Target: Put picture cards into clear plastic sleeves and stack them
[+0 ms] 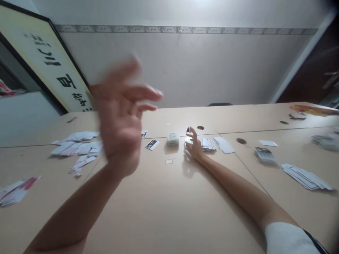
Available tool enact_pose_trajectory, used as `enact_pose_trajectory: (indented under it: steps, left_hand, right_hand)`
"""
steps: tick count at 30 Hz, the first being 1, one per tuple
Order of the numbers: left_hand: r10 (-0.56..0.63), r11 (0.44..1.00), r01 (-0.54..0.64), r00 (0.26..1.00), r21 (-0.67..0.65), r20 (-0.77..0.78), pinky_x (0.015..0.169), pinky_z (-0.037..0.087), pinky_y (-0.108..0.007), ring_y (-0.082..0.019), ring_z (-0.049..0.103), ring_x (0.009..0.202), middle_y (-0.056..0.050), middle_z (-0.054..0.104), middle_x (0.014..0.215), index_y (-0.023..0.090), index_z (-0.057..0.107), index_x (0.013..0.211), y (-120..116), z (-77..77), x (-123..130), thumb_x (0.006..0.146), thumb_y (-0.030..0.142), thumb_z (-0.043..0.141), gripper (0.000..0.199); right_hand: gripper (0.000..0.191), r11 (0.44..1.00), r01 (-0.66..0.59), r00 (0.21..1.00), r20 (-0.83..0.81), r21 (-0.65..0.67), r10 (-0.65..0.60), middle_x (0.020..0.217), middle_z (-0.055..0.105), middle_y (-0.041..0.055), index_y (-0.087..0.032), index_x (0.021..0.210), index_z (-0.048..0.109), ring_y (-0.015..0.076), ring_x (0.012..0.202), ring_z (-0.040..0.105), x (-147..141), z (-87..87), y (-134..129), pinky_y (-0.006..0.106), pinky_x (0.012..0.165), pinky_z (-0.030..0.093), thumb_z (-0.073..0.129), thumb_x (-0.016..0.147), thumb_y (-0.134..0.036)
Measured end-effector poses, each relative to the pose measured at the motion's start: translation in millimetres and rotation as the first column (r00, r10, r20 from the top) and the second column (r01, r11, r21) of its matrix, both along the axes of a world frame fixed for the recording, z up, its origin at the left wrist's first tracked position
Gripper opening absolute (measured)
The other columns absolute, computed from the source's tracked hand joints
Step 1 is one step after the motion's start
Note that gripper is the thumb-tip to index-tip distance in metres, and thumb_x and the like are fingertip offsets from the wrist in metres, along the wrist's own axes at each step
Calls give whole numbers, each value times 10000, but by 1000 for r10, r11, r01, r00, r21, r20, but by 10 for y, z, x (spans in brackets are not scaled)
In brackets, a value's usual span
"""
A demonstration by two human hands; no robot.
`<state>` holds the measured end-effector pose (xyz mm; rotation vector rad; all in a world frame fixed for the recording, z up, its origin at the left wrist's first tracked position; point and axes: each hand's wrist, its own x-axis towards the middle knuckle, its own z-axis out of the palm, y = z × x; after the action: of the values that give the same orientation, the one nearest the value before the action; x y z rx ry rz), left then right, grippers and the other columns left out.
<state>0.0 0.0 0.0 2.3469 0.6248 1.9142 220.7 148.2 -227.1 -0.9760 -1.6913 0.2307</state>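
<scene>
My left hand is raised above the table, close to the camera and blurred by motion. Its fingers are apart and nothing shows in it. Farther out, my right hand reaches over a small pale stack, partly hidden by the fingers. These are spread around it; whether they press on it is unclear. Just right of that hand lies a pile of white cards with dark outlines. To its left stands a stack of clear, sleeve-like pieces. A dark picture card lies beyond my left hand.
Several white paper slips are heaped at left. White sheets lie right of centre. Farther right are a boxy stack and a fanned row of white cards. A red-outlined label and a round hole mark the tabletop.
</scene>
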Motion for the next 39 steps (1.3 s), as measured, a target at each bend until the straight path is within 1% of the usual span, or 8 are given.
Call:
enact_pose_trajectory:
  steps: [2, 6, 11, 15, 19, 26, 30, 39]
  left_hand:
    - [0, 998, -7, 993, -65, -114, 886, 515, -371, -182, 587, 1092, -13, 561, 1214, 299, 491, 1230, 406, -281, 109, 900, 500, 528, 388]
    - [129, 921, -279, 878, -273, -461, 993, 456, -421, -228, 557, 1126, -87, 607, 1166, 198, 557, 1187, 1221, -1049, 109, 868, 374, 578, 365]
    - [223, 772, -542, 721, -333, -656, 1086, 340, -500, -301, 413, 1331, -140, 461, 1429, 191, 442, 1365, 1706, -1627, 63, 864, 430, 564, 569]
    - [187, 715, -537, 764, -448, -617, 1082, 350, -475, -324, 424, 1334, -159, 478, 1424, 164, 464, 1367, 1881, -1731, 40, 800, 508, 621, 681]
    - [142, 719, -485, 804, -498, -578, 1032, 426, -397, -286, 527, 1246, -130, 571, 1335, 175, 584, 1254, 1957, -1759, 18, 759, 542, 652, 620]
    - [216, 803, -430, 856, -414, -470, 1040, 430, -398, -242, 584, 1140, -59, 657, 1179, 215, 592, 1226, 1904, -1699, -48, 785, 426, 674, 496]
    - [160, 794, -420, 842, -439, -515, 1046, 433, -383, -246, 541, 1200, -95, 574, 1293, 162, 545, 1282, 1994, -1736, -106, 779, 428, 693, 588]
    - [121, 838, -355, 861, -414, -494, 1018, 442, -357, -201, 598, 1094, -73, 659, 1164, 163, 675, 1120, 1972, -1721, -134, 906, 381, 514, 346]
  right_hand:
    - [734, 1000, -3, 999, -54, 12, 4, 1205, 610, 139, -267, 1504, 156, 264, 1045, 619, -26, -10, 6, 437, 810, 540, 514, 864, -292]
    - [709, 999, 43, 989, -139, 23, -40, 1360, 449, 155, -284, 1480, 217, 252, 1122, 557, -58, 1, -9, 402, 779, 561, 549, 856, -340]
    - [548, 994, 94, 984, -159, 57, -84, 1375, 366, 142, -242, 1370, 397, 233, 1183, 475, -83, 83, -70, 392, 852, 548, 567, 855, -321]
    - [202, 992, 107, 975, -201, 70, -91, 1179, 506, 112, -195, 1051, 598, 176, 938, 570, -97, 161, -100, 339, 804, 535, 528, 879, -275]
    - [146, 994, 106, 980, -171, 32, -99, 889, 583, 64, -196, 860, 618, 165, 772, 569, -103, 212, -139, 299, 677, 501, 499, 884, -277]
    - [144, 998, 59, 985, -162, -35, -64, 771, 635, 39, -186, 852, 626, 149, 666, 548, -128, 219, -189, 283, 650, 462, 501, 850, -257]
    - [143, 999, 24, 990, -142, -29, -28, 760, 638, 36, -187, 845, 629, 146, 639, 539, -129, 204, -178, 279, 636, 449, 515, 845, -273]
    - [168, 996, 24, 983, -180, -85, -39, 714, 629, 27, -182, 860, 659, 143, 625, 533, -100, 174, -132, 276, 623, 440, 522, 832, -275]
